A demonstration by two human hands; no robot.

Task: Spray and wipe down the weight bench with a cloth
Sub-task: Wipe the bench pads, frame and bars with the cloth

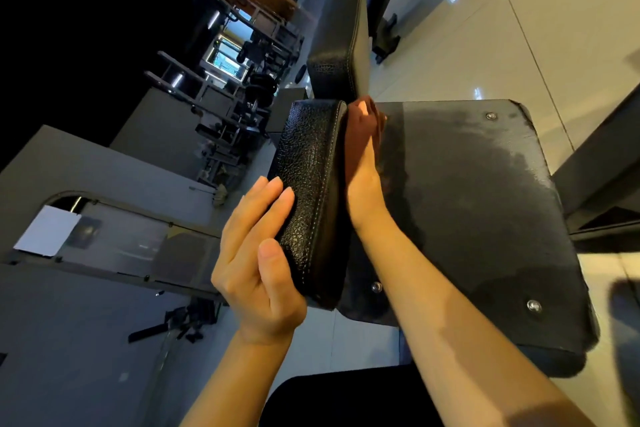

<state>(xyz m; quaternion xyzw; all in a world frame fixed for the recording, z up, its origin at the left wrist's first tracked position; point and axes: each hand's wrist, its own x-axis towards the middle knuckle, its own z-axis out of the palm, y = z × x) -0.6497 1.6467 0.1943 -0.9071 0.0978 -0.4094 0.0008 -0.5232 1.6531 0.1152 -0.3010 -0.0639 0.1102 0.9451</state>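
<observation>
The left hand (256, 263) lies left of the seat pad (311, 198), the right hand (363, 156) just right, against its underside board (485, 184).

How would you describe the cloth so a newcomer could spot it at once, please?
Start at the big black bench pad that the left hand steadies. On its right, the right hand presses a reddish-brown cloth against the underside board. It is the only warm-coloured thing among black surfaces.
</observation>
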